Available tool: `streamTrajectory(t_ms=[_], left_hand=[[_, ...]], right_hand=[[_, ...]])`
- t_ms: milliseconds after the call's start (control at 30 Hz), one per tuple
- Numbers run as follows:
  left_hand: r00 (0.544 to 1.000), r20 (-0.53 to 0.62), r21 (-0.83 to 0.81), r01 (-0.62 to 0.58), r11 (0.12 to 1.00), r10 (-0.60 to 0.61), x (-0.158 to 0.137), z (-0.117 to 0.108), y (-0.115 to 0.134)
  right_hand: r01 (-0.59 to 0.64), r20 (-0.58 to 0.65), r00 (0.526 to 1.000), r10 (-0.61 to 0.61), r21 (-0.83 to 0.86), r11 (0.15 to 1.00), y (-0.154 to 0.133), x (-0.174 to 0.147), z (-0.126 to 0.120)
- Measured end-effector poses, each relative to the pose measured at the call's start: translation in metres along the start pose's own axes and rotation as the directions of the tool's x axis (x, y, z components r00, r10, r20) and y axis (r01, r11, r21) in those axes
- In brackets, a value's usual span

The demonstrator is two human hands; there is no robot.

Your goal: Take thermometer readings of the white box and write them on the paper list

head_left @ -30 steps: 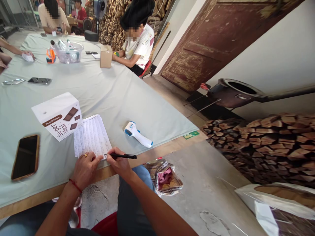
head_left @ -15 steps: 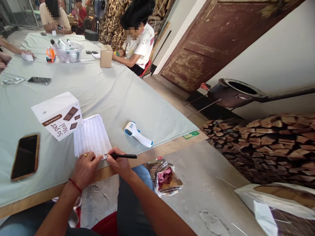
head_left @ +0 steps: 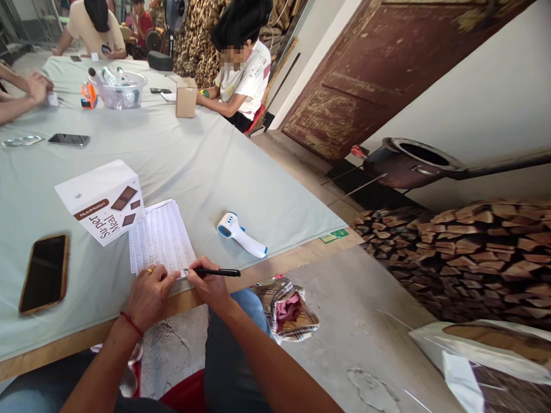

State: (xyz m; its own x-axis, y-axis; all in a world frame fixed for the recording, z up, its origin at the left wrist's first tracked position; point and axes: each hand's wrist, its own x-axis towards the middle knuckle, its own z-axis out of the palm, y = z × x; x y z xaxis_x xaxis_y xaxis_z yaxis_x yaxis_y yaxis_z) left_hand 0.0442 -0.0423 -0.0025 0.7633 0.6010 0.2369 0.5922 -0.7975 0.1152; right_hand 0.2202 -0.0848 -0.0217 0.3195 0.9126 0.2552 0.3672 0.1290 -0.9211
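My right hand point(head_left: 209, 285) is closed around a black pen point(head_left: 221, 273), its tip at the lower right of a sheet of paper point(head_left: 160, 238) covered in rows of handwriting. Flat on the sheet's bottom edge lies my left hand point(head_left: 150, 292), fingers stretched out and a ring on one of them. A white box point(head_left: 103, 201) with brown print stands against the paper's left side. Right of the sheet, a white and blue infrared thermometer point(head_left: 241, 234) rests on the cloth. A phone in a brown case point(head_left: 45, 275) lies at the left.
A tub of bottles point(head_left: 121, 92), an orange tape dispenser point(head_left: 88, 96), a cardboard box point(head_left: 186, 98) and another phone point(head_left: 69, 140) are farther up the table. Several people sit around it. A plaid bag point(head_left: 293, 312) stands on the floor beside my leg; firewood point(head_left: 486, 246) is stacked at right.
My pen has shifted very slightly to the right; my left hand stays put. At the far left, another person's hands have come together near a small white item.
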Motion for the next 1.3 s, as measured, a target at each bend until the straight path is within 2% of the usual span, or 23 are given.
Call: streamTrajectory(t_ms=[67,167,233,300,367,500,567,633,700,733,800,833,867,900,933,1000,1033,1067,1100,1133,1167,1233,1300], left_hand=[[1.000,0.013,-0.006,0.009,1.000,-0.009,0.000,0.000,0.000],[0.999,0.026,-0.020,0.022,1.000,-0.022,0.000,-0.001,0.000],[1.000,0.023,-0.028,0.021,0.999,-0.020,0.000,-0.001,0.000],[1.000,0.016,-0.037,0.018,0.999,-0.017,0.001,-0.001,-0.001],[1.000,0.013,-0.055,0.027,0.998,-0.026,0.001,-0.001,0.000],[0.996,0.050,-0.135,0.077,0.988,-0.071,0.000,-0.007,0.001],[0.989,0.098,-0.189,0.127,0.974,-0.110,-0.001,-0.013,0.000],[0.976,0.155,-0.242,0.185,0.952,-0.150,-0.002,-0.020,-0.003],[0.961,0.210,-0.287,0.237,0.928,-0.181,-0.004,-0.027,-0.010],[0.953,0.227,-0.299,0.265,0.917,-0.201,-0.005,-0.030,-0.015],[0.933,0.211,-0.300,0.345,0.889,-0.291,-0.008,-0.034,-0.028],[0.917,0.161,-0.297,0.398,0.868,-0.366,-0.009,-0.034,-0.035],[0.888,0.078,-0.306,0.453,0.837,-0.452,-0.011,-0.035,-0.043],[0.840,-0.035,-0.334,0.500,0.799,-0.541,-0.013,-0.034,-0.052],[0.767,-0.163,-0.382,0.530,0.757,-0.620,-0.014,-0.033,-0.061],[0.563,-0.386,-0.502,0.537,0.678,-0.731,-0.015,-0.031,-0.078],[0.459,-0.449,-0.563,0.521,0.642,-0.767,-0.014,-0.029,-0.086],[0.378,-0.468,-0.623,0.499,0.602,-0.799,-0.013,-0.028,-0.093],[0.325,-0.449,-0.687,0.470,0.554,-0.832,-0.011,-0.026,-0.100],[0.304,-0.402,-0.749,0.434,0.501,-0.864,-0.008,-0.024,-0.106],[0.309,-0.342,-0.803,0.394,0.447,-0.887,-0.006,-0.022,-0.111],[0.356,-0.248,-0.866,0.335,0.371,-0.901,-0.001,-0.017,-0.117],[0.405,-0.243,-0.863,0.326,0.387,-0.881,0.002,-0.013,-0.120]], right_hand=[[0.003,-0.032,0.999,-0.003,0.004,1.000,0.000,-0.003,0.000],[0.018,-0.142,0.990,-0.017,0.007,1.000,-0.001,-0.005,-0.004],[0.083,-0.180,0.980,-0.089,-0.038,0.996,-0.001,0.000,-0.012],[0.178,-0.110,0.975,-0.194,-0.133,0.975,0.000,0.012,-0.022],[0.256,0.020,0.966,-0.259,-0.255,0.932,0.001,0.030,-0.033],[0.390,0.244,0.920,-0.306,-0.509,0.767,0.009,0.063,-0.043],[0.468,0.299,0.884,-0.360,-0.572,0.674,0.016,0.072,-0.045],[0.511,0.287,0.856,-0.429,-0.594,0.622,0.024,0.074,-0.049],[0.447,0.181,0.876,-0.447,-0.653,0.611,0.034,0.071,-0.060],[0.353,0.100,0.908,-0.407,-0.707,0.613,0.040,0.070,-0.067],[0.087,-0.057,0.974,-0.219,-0.799,0.595,0.051,0.066,-0.083],[-0.007,-0.083,0.991,-0.104,-0.815,0.580,0.056,0.065,-0.091],[-0.046,-0.066,0.998,-0.013,-0.816,0.576,0.061,0.064,-0.097],[-0.056,-0.036,0.998,0.046,-0.805,0.591,0.065,0.064,-0.102],[-0.066,-0.017,0.996,0.085,-0.787,0.614,0.068,0.064,-0.106],[-0.092,-0.020,0.993,0.113,-0.730,0.677,0.072,0.066,-0.108],[-0.112,-0.043,0.993,0.114,-0.689,0.717,0.071,0.067,-0.106],[-0.129,-0.066,0.991,0.112,-0.634,0.762,0.068,0.067,-0.104],[-0.139,-0.087,0.990,0.109,-0.565,0.813,0.063,0.068,-0.100],[-0.147,-0.103,0.989,0.111,-0.483,0.863,0.055,0.068,-0.094],[-0.153,-0.111,0.987,0.118,-0.390,0.908,0.046,0.067,-0.088],[-0.163,-0.095,0.985,0.147,-0.196,0.967,0.022,0.063,-0.072],[-0.149,0.026,0.988,0.150,-0.018,0.989,-0.003,0.057,-0.052]])
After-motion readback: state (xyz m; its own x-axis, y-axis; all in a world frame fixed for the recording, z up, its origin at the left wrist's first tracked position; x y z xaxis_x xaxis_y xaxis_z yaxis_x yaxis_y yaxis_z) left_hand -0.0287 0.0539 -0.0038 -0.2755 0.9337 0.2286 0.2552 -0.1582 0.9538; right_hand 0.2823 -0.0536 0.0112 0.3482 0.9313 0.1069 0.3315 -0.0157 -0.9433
